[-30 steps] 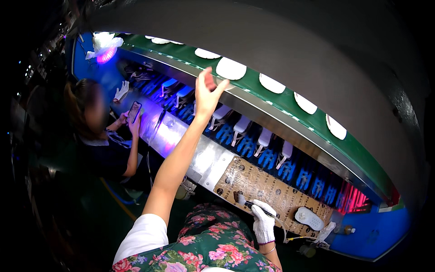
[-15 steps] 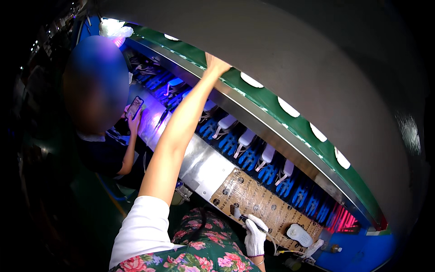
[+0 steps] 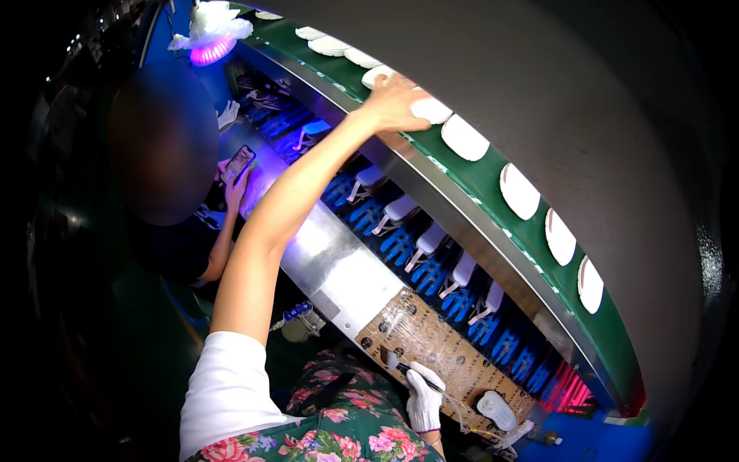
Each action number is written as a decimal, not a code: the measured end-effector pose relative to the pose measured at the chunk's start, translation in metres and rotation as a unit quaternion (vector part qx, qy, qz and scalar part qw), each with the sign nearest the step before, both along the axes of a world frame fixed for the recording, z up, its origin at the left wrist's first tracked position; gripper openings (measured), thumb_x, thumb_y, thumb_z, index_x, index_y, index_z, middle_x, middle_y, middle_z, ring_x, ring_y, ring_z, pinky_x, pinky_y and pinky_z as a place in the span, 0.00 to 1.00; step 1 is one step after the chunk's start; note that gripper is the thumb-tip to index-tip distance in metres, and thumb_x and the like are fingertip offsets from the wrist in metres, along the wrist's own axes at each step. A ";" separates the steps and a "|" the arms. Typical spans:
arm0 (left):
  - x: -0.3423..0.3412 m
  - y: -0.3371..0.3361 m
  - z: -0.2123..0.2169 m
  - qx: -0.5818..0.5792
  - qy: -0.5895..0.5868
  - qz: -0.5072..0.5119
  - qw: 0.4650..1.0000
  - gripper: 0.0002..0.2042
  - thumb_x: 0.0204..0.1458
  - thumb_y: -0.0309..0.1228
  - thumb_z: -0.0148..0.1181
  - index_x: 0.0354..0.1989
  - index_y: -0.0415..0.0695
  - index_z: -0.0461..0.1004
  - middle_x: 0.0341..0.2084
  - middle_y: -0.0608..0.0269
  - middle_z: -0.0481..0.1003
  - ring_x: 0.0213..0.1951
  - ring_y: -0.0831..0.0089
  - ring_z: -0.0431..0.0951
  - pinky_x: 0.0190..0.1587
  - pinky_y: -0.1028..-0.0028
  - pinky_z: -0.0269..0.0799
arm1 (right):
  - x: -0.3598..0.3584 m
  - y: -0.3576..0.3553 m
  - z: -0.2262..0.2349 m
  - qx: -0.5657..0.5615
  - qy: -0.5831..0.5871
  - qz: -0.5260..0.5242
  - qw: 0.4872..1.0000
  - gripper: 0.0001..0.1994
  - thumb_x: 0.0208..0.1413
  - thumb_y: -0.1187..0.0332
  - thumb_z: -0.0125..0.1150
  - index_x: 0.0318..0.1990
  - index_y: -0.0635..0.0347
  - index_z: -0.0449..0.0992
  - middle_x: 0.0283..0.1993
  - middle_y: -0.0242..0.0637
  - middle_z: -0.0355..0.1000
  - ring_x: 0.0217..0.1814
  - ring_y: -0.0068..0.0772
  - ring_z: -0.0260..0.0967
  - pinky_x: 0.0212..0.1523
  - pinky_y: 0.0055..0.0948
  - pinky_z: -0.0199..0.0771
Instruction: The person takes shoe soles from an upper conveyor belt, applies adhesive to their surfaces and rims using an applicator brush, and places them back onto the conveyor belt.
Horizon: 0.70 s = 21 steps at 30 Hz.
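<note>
My left grip (image 3: 396, 105) arches over the green belt (image 3: 612, 339), thumb and fingers parted at a white piece (image 3: 433, 112); whether it has hold, I cannot tell. The piece lies at my fingertips, not yet off the belt. My gloved right grip (image 3: 423, 394) is closed around a brush (image 3: 393, 360). I judge work partway: a pale sole (image 3: 496, 411) lies on the desk (image 3: 346, 269); further white pieces (image 3: 466, 138) line the belt.

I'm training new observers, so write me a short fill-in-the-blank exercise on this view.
1. The right hand wears a white ____.
2. That hand holds a bristled ____.
3. The belt beneath the left hand is coloured ____.
4. A co-worker nearby holds a ____.

Missing words: glove; brush; green; phone.
</note>
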<state>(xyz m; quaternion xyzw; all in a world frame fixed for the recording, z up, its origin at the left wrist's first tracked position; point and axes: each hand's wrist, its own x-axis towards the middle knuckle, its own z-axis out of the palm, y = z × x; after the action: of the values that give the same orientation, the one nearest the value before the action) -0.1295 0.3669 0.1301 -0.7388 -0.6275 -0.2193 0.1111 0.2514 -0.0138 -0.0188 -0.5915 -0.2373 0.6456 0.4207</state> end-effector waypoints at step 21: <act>-0.088 0.082 -0.039 0.082 0.022 0.385 0.919 0.36 0.61 0.54 0.41 0.75 0.50 0.47 0.73 0.50 0.49 0.72 0.41 0.46 0.67 0.33 0.39 | 0.006 0.006 -0.019 -0.045 -0.051 -0.010 0.998 0.11 0.54 0.79 0.64 0.46 0.70 0.78 0.37 0.42 0.78 0.29 0.29 0.73 0.32 0.24 0.76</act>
<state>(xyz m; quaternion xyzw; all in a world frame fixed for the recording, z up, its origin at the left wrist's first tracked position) -0.2180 0.4490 0.0909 -0.4327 -0.8410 -0.1938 0.2606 0.2574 -0.0079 -0.0374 -0.6442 -0.2228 0.6205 0.3879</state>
